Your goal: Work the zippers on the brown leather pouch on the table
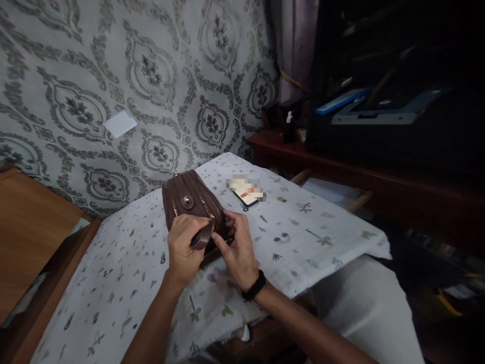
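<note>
A brown leather handbag [185, 189] with gold zips lies on the printed white cloth [288, 253]. My left hand [185, 247] is closed around the brown leather strap [203, 235] at the bag's near end. Beside it, my right hand [241, 250], with a black band on the wrist, grips the bag's near right corner between thumb and fingers. The fingertips are partly hidden against the leather. Just beyond the bag, to the right, lies a phone [246, 191] with a lit, blurred-out screen.
A patterned wall with a white card [120, 124] rises behind the cloth. On the left stands a wooden panel [34, 237]. A dark red shelf [280, 151] holds a small dropper bottle [289, 127] and a large dark screen [397, 136]. Below it, a drawer [329, 192] stands partly pulled out.
</note>
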The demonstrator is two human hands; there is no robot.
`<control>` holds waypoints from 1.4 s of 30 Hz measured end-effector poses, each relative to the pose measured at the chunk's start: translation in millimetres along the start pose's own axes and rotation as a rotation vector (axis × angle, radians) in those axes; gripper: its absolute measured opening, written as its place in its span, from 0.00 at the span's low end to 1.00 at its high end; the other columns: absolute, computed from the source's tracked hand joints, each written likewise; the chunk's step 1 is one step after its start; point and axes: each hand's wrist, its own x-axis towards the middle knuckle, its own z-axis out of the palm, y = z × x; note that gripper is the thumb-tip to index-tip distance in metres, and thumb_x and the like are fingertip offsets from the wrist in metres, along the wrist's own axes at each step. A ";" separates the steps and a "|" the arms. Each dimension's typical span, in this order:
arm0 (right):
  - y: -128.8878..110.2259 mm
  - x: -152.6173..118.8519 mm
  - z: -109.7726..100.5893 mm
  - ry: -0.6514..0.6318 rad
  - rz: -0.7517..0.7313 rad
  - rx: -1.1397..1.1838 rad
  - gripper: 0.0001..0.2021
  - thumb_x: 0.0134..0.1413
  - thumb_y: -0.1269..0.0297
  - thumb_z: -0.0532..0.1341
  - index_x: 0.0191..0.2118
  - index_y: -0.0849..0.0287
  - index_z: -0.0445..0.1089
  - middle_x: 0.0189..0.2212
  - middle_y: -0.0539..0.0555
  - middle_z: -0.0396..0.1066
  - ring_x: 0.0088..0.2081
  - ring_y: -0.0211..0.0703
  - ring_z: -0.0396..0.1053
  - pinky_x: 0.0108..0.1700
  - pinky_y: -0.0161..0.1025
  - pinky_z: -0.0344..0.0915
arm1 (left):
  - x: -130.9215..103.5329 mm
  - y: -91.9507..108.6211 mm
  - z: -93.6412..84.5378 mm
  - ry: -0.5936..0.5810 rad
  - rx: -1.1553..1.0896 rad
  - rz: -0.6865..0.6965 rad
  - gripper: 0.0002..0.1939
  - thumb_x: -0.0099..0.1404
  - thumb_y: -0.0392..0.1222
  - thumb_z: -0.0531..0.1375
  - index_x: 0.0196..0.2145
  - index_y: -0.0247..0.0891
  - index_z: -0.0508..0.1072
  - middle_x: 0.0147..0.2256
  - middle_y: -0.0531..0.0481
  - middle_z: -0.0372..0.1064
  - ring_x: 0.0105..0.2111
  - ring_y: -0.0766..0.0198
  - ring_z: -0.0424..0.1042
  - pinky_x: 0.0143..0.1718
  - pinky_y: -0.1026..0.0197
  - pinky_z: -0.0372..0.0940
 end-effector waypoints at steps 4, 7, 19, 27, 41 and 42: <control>-1.0 0.0 0.0 0.004 -0.007 0.002 0.19 0.63 0.60 0.61 0.57 0.56 0.63 0.45 0.57 0.66 0.43 0.49 0.67 0.46 0.48 0.71 | -0.1 -3.0 0.0 -0.008 0.011 0.070 0.04 0.68 0.35 0.60 0.38 0.41 0.74 0.36 0.49 0.80 0.36 0.61 0.76 0.42 0.54 0.66; -1.2 -0.1 0.1 0.002 -0.007 0.003 0.18 0.64 0.60 0.61 0.57 0.55 0.63 0.45 0.57 0.66 0.44 0.49 0.67 0.45 0.47 0.70 | 0.7 -3.1 -0.2 -0.018 0.011 0.090 0.04 0.68 0.34 0.60 0.37 0.41 0.74 0.36 0.49 0.80 0.36 0.61 0.76 0.42 0.54 0.66; -0.5 -0.5 -0.2 -0.017 0.004 0.047 0.18 0.64 0.59 0.59 0.57 0.55 0.63 0.47 0.58 0.66 0.46 0.51 0.65 0.48 0.51 0.69 | 0.9 -2.6 -0.4 -0.033 -0.021 0.151 0.05 0.67 0.32 0.59 0.36 0.40 0.73 0.35 0.50 0.81 0.35 0.62 0.77 0.43 0.53 0.64; 1.4 -0.3 -0.3 -0.016 -0.042 0.053 0.19 0.66 0.55 0.57 0.58 0.56 0.62 0.47 0.59 0.66 0.47 0.52 0.66 0.47 0.52 0.69 | 0.0 -1.9 -3.9 -0.124 -0.012 0.167 0.09 0.67 0.29 0.56 0.35 0.40 0.72 0.34 0.51 0.80 0.34 0.63 0.76 0.47 0.51 0.61; 0.5 1.9 -5.4 -0.054 -0.020 0.033 0.19 0.63 0.59 0.59 0.57 0.56 0.63 0.47 0.58 0.67 0.46 0.51 0.66 0.46 0.51 0.70 | -7.8 -1.3 -8.4 -0.139 0.066 0.171 0.07 0.70 0.34 0.57 0.43 0.41 0.73 0.42 0.47 0.79 0.42 0.59 0.74 0.51 0.50 0.64; -0.4 2.2 -5.7 -0.052 -0.004 0.035 0.19 0.63 0.58 0.59 0.56 0.56 0.63 0.46 0.58 0.67 0.45 0.51 0.66 0.46 0.51 0.70 | -10.2 -2.4 -12.4 -0.113 0.098 0.154 0.08 0.70 0.35 0.58 0.46 0.41 0.73 0.44 0.45 0.78 0.45 0.58 0.73 0.52 0.49 0.64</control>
